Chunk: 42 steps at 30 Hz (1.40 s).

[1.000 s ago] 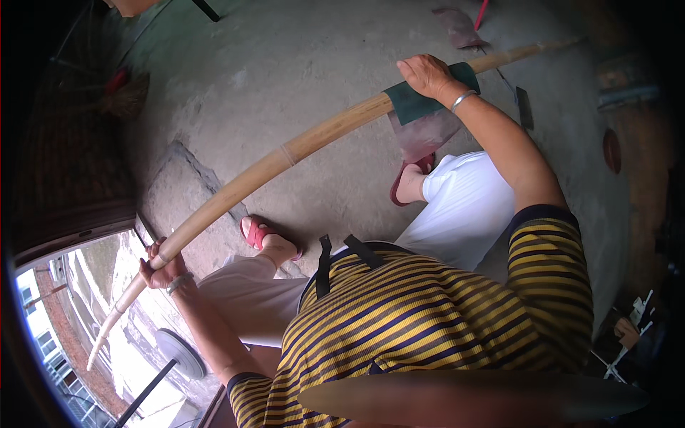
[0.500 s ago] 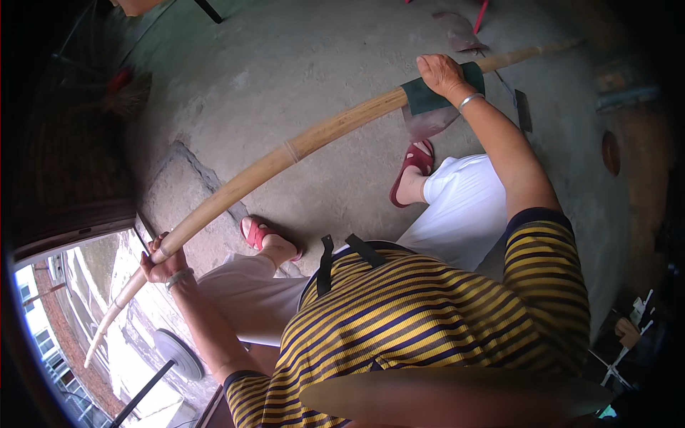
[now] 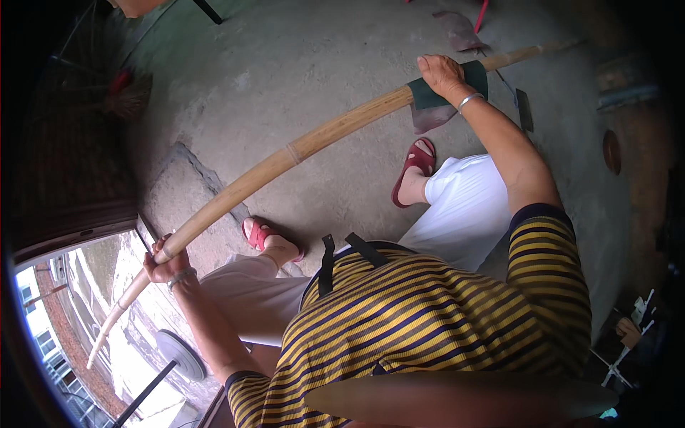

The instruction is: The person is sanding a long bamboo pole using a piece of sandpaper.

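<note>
A long, curved bamboo pole (image 3: 292, 153) slants across in front of me, from the low left up to the far right. My left hand (image 3: 168, 260) is closed around it near its lower left end, palm underneath. Toward the far right, a dark green sheet (image 3: 422, 93) is wrapped over the pole, and my right hand (image 3: 440, 73) is closed over both. Below the pole hangs a brownish-mauve flap (image 3: 432, 118), apparently the sheet's other face. The pole's thinner end sticks out beyond my right hand.
My feet in red sandals (image 3: 421, 158) stand on a cracked concrete floor (image 3: 285, 85). A brownish scrap (image 3: 459, 31) and a dark flat-bladed tool (image 3: 524, 110) lie at the far right. A broom (image 3: 132, 96) is at the left. A grey disc on a rod (image 3: 180, 354) stands lower left.
The green sheet sits slightly farther right along the pole, and its hanging flap has changed shape. Both hands keep their hold, nearly in the same places.
</note>
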{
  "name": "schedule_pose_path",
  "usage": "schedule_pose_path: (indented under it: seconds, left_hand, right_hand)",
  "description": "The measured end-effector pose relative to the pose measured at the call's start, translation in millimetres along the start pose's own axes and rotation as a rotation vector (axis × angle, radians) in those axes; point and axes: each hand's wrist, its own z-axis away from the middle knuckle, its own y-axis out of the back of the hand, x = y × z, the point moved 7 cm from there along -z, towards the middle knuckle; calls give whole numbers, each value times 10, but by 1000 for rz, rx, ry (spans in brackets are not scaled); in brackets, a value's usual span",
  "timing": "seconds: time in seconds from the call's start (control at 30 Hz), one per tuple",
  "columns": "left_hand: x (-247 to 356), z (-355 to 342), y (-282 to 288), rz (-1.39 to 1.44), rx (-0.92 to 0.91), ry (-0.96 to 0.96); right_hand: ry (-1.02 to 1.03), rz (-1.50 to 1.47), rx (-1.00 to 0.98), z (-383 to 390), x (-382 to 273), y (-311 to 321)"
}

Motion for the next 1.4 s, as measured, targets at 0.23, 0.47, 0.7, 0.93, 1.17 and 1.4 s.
schedule_pose_path:
  seconds: [0.23, 0.47, 0.7, 0.93, 1.17, 1.4]
  left_hand:
    - [34, 49, 15, -1, 44, -11]
    - [-28, -58, 65, -25, 102, 11]
    - [91, -42, 227, 8, 332, -34]
    - [72, -153, 318, -5, 356, -7]
    - [18, -45, 222, -73, 441, 9]
    - [74, -124, 300, -119, 477, -75]
  right_hand:
    - [134, -89, -55, 167, -767, -61]
    - [30, -68, 63, 87, -198, -22]
    - [175, -167, 87, 270, -849, 145]
    - [77, -81, 110, 215, -508, 89]
    - [91, -70, 139, 124, -308, 166]
    - [99, -138, 113, 270, -654, 55]
